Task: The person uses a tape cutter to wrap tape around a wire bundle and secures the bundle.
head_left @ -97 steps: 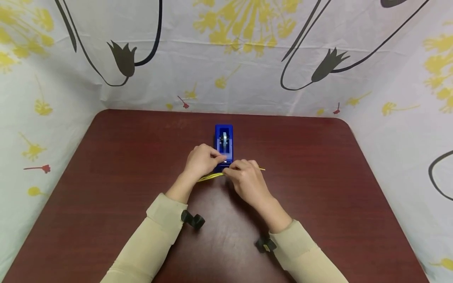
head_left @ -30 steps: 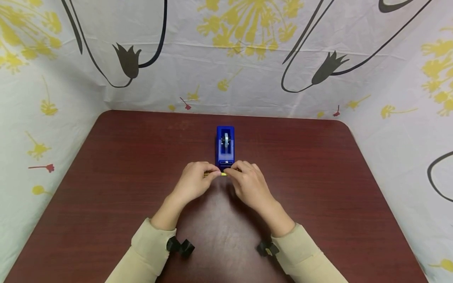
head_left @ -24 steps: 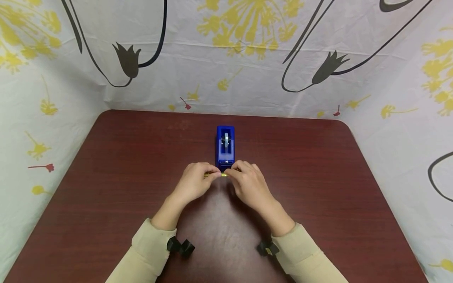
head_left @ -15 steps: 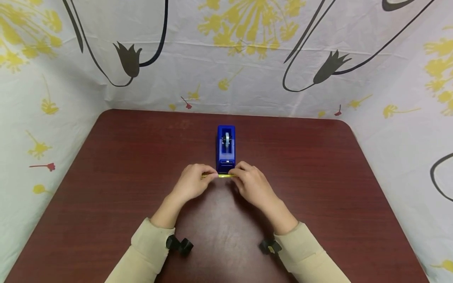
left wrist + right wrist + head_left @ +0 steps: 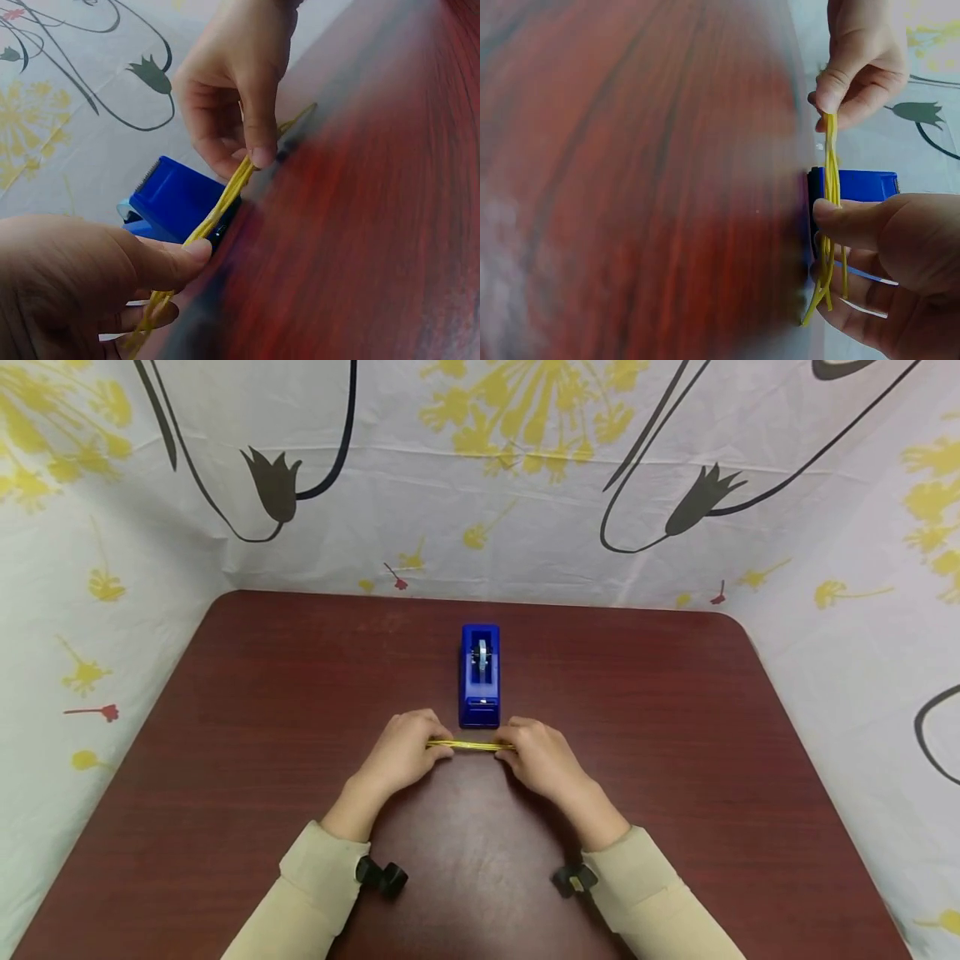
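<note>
A bundle of thin yellow wires (image 5: 474, 746) stretches sideways between the two hands, just in front of the blue tape dispenser (image 5: 480, 714). My left hand (image 5: 405, 750) pinches its left part between thumb and fingers. The other side is pinched by my right hand (image 5: 542, 755); beyond those fingers several loose wire ends (image 5: 825, 296) hang out in the right wrist view. A paler, shiny patch shows on the bundle (image 5: 214, 216) between the hands in the left wrist view; whether it is tape I cannot tell. Neither hand touches the dispenser.
The dispenser carries a tape roll (image 5: 482, 653) and has a toothed cutting edge (image 5: 148, 174) at its front. Everything is on or above a dark red-brown table (image 5: 300, 693). A white patterned cloth (image 5: 525, 560) hangs behind and at both sides.
Earlier the left hand was at the dispenser's front edge. Both hands then met on the yellow bundle. Since then they have spread apart and drawn slightly toward me, showing more of the bundle.
</note>
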Available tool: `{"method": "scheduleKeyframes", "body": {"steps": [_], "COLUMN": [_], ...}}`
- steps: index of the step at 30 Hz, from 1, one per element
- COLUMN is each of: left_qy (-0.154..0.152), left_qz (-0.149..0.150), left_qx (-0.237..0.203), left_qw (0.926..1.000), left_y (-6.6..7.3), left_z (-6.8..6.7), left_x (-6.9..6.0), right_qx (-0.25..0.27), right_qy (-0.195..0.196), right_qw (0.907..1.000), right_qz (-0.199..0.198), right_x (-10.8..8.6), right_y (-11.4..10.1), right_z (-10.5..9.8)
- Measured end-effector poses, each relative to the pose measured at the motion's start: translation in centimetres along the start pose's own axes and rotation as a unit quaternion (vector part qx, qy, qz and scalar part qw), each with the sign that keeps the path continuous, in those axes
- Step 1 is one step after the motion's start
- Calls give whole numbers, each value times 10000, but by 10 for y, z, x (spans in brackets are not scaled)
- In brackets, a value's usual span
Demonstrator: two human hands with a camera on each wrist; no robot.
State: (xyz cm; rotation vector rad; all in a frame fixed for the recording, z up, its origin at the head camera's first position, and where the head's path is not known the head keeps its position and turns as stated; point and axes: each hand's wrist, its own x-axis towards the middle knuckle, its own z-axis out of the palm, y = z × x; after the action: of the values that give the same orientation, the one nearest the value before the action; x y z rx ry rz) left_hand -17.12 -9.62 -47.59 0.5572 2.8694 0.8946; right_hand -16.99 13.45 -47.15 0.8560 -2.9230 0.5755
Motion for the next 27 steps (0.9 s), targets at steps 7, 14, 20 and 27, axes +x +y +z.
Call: {"method": "scheduleKeyframes", "body": {"steps": [7, 14, 20, 27], "left_qy": [5, -43, -66, -99], "left_qz": [122, 64, 65, -14], "left_qx": [35, 0, -74, 34], "left_qw": [9999, 10000, 9999, 9999], "left_y": [-5, -5, -4, -2], "left_z": [3, 4, 4, 1], "left_x": [-1, -2, -3, -4], "right_qx": [-7, 47, -3, 91], "right_qy": [-87, -187, -87, 84], "right_qw": [9999, 9997, 9999, 9999], "right_qz": [73, 173, 96, 47], "right_x": [0, -1, -3, -4], "right_y": [4, 6, 7, 8], "right_z": [3, 3, 3, 0]}}
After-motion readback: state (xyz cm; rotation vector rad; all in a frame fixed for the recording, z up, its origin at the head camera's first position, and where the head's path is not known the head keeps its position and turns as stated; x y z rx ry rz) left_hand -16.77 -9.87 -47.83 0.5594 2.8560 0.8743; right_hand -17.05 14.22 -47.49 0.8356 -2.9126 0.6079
